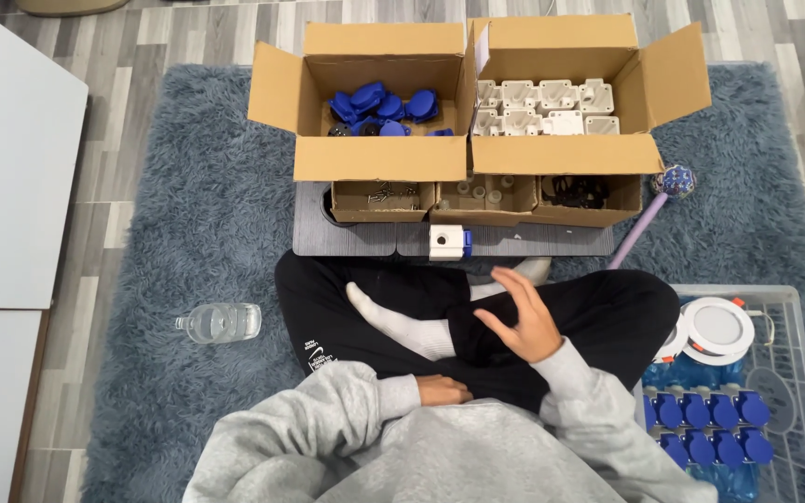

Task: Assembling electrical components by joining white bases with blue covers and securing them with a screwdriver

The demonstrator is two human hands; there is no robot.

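Note:
I sit cross-legged on a grey-blue shaggy rug. My right hand (522, 319) is raised over my right knee, fingers apart, holding nothing. My left hand (443, 389) rests in my lap, mostly hidden by my grey sleeve, so its fingers cannot be read. In front of my legs a small white and blue assembled part (447, 241) stands on a dark grey board (347, 239). Beyond it, one open cardboard box (379, 160) holds blue plastic parts (384, 105) and another (570, 154) holds white plastic parts (544, 107).
Three small cardboard trays (482, 197) of screws, small white pieces and black bits sit on the board. A clear plastic bottle (219, 322) lies on the rug at left. At right is a wire basket (784, 373) with blue parts and round white lamps, and a purple wand (649, 210). A white tabletop (2, 158) lies far left.

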